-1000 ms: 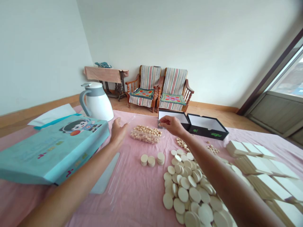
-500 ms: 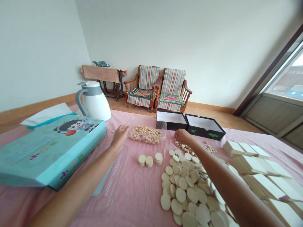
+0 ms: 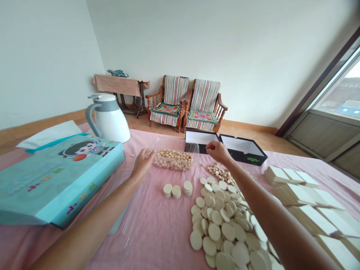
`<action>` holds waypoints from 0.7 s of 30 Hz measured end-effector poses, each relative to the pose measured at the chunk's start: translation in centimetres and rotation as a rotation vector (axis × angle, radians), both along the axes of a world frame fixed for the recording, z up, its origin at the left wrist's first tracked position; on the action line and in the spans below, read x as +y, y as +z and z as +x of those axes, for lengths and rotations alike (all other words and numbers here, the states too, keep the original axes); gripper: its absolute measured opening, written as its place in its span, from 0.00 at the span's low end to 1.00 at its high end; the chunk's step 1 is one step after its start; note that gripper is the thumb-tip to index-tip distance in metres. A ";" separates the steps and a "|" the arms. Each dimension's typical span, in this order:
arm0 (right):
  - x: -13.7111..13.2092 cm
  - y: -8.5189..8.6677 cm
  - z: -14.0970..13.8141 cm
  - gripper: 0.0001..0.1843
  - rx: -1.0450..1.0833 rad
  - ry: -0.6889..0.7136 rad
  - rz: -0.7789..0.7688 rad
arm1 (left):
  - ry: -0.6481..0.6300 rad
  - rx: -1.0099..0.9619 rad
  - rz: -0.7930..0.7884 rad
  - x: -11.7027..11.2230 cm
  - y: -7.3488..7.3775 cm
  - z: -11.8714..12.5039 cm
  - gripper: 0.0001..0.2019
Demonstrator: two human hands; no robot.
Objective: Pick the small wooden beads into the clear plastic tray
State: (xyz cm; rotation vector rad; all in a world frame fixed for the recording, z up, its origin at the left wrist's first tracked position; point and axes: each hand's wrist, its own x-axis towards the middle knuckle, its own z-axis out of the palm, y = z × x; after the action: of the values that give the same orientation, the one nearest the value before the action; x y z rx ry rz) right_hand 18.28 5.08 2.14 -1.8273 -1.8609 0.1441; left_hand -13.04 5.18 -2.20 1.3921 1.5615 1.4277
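My left hand [image 3: 144, 162] grips the left edge of a clear plastic box [image 3: 196, 149] partly filled with small round wooden pieces [image 3: 173, 159]. My right hand [image 3: 218, 151] is closed in the air to the right of that box, in front of the black boxes. What its fingers hold, if anything, I cannot make out. Below it lies a loose heap of small wooden pieces [image 3: 218, 171] on the pink cloth. Nearer to me spreads a big pile of round wooden discs [image 3: 221, 225], partly hidden by my right forearm. Three short stacks of discs [image 3: 176, 192] stand left of the pile.
A light blue gift box [image 3: 62, 176] and a white-grey jug [image 3: 111, 120] stand on the left. Beside my left forearm lies a clear plastic lid or tray [image 3: 132, 221]. Two open black boxes [image 3: 243, 152] sit at the back, and stacked wooden rectangles [image 3: 309, 202] at the right.
My right hand has risen from the heap of small wooden pieces and moved slightly away from me. My left hand keeps its grip on the clear box.
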 end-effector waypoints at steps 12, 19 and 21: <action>0.1 -1.3 -0.8 0.14 -0.180 0.067 -0.102 | 0.053 0.247 0.155 0.0 -0.1 -0.2 0.23; -1.1 -4.1 -1.0 0.10 -0.203 0.122 -0.154 | -0.037 0.632 0.599 -1.6 0.9 0.5 0.10; -1.1 -3.4 -0.6 0.11 -0.195 0.078 -0.118 | -0.069 0.661 0.632 -1.8 1.0 0.7 0.10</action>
State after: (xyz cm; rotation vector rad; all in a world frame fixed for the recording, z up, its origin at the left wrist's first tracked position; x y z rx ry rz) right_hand 17.68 3.97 -1.22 -1.9072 -2.0992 0.1085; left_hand -12.37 3.38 -1.23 2.4611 1.4437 1.5833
